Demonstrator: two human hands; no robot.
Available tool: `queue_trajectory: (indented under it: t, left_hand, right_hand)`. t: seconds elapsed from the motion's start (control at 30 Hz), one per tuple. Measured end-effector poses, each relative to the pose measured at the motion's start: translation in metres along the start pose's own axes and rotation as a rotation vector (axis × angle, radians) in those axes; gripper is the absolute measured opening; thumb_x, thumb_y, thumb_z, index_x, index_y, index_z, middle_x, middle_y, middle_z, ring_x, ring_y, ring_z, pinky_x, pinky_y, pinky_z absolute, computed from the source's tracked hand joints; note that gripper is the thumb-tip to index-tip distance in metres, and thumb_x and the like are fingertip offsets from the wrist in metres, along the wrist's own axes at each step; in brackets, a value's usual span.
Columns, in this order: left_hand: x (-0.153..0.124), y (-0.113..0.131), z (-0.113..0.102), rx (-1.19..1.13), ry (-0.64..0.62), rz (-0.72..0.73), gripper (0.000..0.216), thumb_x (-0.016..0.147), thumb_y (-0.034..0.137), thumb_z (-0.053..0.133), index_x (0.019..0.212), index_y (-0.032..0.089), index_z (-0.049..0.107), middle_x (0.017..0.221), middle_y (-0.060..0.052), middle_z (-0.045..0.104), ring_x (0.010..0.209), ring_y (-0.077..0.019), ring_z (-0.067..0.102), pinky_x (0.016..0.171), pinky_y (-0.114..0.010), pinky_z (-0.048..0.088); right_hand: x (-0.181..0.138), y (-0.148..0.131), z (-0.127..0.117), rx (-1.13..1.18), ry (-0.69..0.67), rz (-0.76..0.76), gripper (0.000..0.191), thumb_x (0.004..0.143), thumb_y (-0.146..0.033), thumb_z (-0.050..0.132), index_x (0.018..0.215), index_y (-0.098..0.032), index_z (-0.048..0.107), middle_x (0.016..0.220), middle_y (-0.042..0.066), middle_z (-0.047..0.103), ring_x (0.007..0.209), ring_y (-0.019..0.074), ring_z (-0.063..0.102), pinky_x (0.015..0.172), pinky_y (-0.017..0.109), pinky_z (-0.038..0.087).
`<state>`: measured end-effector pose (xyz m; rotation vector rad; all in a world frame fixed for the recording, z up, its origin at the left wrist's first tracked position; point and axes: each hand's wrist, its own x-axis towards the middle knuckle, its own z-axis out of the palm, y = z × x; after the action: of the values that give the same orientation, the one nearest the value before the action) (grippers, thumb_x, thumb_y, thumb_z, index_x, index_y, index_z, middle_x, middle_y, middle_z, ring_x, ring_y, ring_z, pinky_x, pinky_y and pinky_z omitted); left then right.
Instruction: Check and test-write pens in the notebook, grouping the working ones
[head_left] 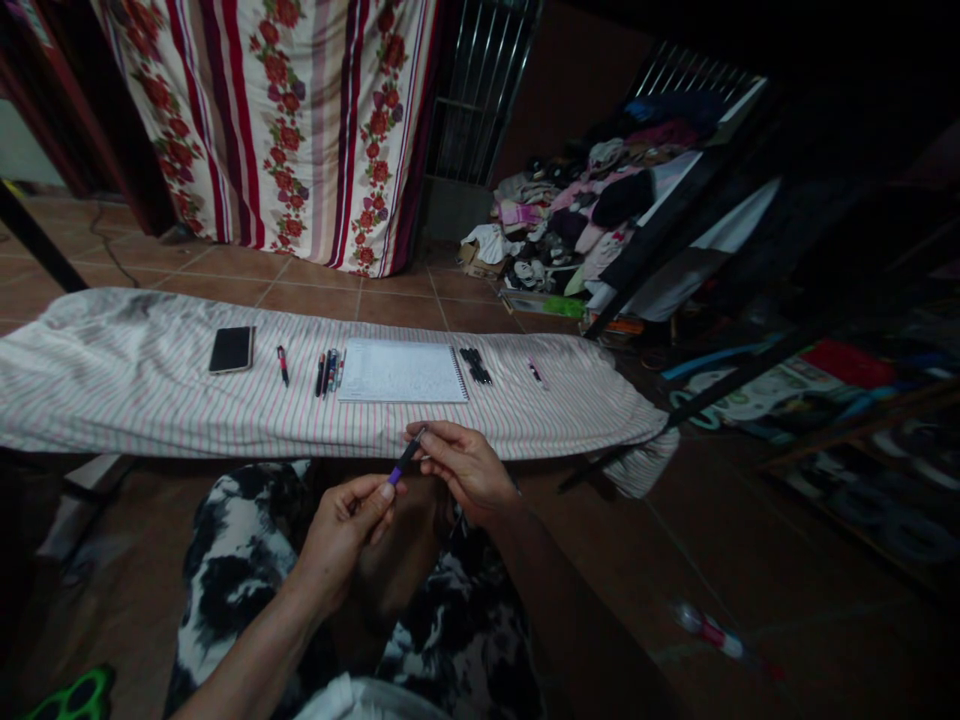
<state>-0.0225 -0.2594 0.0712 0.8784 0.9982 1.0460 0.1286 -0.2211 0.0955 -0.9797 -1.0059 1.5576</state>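
Between my two hands, above my lap, is a pen (406, 459) with a dark barrel and a purple end. My left hand (355, 512) pinches the purple end between thumb and fingers. At the other end, the thumb and fingers of my right hand (466, 465) close on the tip. Just beyond them, a spiral notebook (401, 370) lies open on the striped cloth (180, 420). Several pens (328, 372) lie left of the notebook, and several black pens (475, 366) lie to its right.
Farther left on the cloth are a red and black pen (283, 366) and a dark phone (232, 350). A pink pen (535, 373) lies at the right. Behind stand a floral curtain (285, 130) and a clothes pile (577, 210). A bottle (709, 630) lies on the floor.
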Motion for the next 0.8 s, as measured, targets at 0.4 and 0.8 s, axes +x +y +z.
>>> queue_trajectory:
  t: [0.4, 0.8]
  left_hand:
    - [-0.003, 0.0, 0.002, -0.094, -0.062, -0.075, 0.031, 0.065, 0.04, 0.071, 0.074, 0.01, 0.068, 0.046, 0.005, 0.044, 0.041, -0.0036, 0.032, 0.045, -0.019, 0.021]
    - [-0.002, 0.009, 0.004, -0.369, -0.224, -0.21, 0.025, 0.074, 0.028, 0.063, 0.084, 0.006, 0.07, 0.062, -0.004, 0.057, 0.048, -0.0059, 0.044, 0.043, -0.018, 0.027]
  right_hand:
    - [-0.001, 0.003, 0.002, -0.013, -0.015, -0.018, 0.024, 0.064, -0.036, 0.073, 0.08, -0.019, 0.069, 0.084, 0.003, 0.065, 0.062, 0.008, 0.052, 0.041, 0.016, 0.034]
    - [0.004, 0.002, 0.001, 0.057, -0.001, -0.004, 0.023, 0.062, -0.037, 0.075, 0.073, -0.017, 0.07, 0.069, 0.002, 0.066, 0.05, 0.005, 0.047, 0.047, 0.019, 0.034]
